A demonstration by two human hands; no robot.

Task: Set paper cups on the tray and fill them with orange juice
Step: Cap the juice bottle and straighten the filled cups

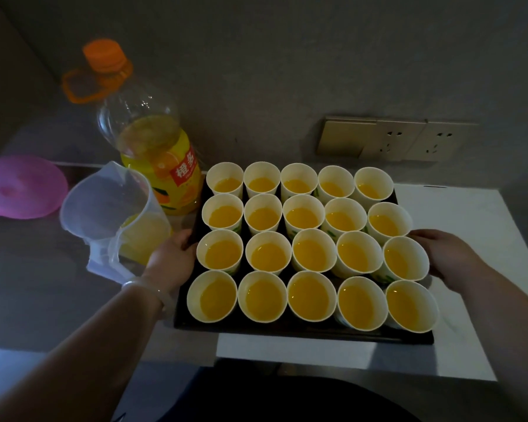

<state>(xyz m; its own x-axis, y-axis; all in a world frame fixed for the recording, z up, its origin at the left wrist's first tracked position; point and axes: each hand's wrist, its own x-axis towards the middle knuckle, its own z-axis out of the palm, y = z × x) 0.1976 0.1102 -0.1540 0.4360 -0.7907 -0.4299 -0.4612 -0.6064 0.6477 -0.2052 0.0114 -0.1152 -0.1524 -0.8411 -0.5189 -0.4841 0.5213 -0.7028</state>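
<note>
Left hand (173, 258) and right hand (448, 254) grip the tray (287, 332) on white tabletop (470, 214), grey wall (287, 71) behind.

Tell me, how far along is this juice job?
Nearly finished, it seems. Done: twenty paper cups stand on the tray in four rows of five, each holding juice, and the bottle is capped. In hand: the left hand and right hand appear to grip the tray's side edges. Left: no cup looks unfilled; perhaps only carrying the tray off.
</note>
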